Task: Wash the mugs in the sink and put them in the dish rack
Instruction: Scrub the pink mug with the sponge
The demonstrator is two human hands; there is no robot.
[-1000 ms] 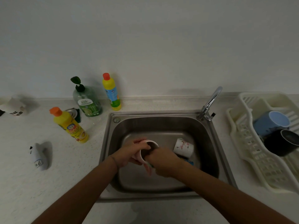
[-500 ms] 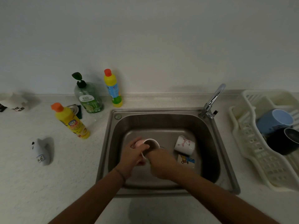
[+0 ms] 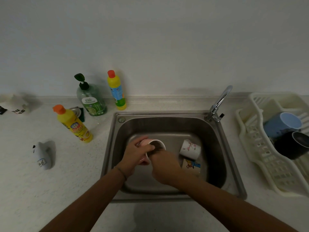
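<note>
Since the earlier frame, left hand (image 3: 133, 156) shifts slightly round the pink mug (image 3: 151, 144); right hand (image 3: 164, 166) stays at its mouth.

Item 1: pink mug, tilted, over sink (image 3: 167, 124) basin, centre. Left grip: fingers curled round mug body. Right grip: fingers reach inside the mug; what they hold cannot be told.
Item 2: white flowered mug (image 3: 190, 149), on its side, at 3 o'clock of pink mug.
Item 3: cartoon-printed mug (image 3: 191, 165), just beside it at 6 o'clock.
Item 4: dish rack (image 3: 254, 148), worktop (image 3: 25, 190), at 3 o'clock of sink; holds blue mug (image 3: 282, 125) and black mug (image 3: 292, 145), touching.
Item 5: faucet (image 3: 219, 102), at 1 o'clock.
</note>
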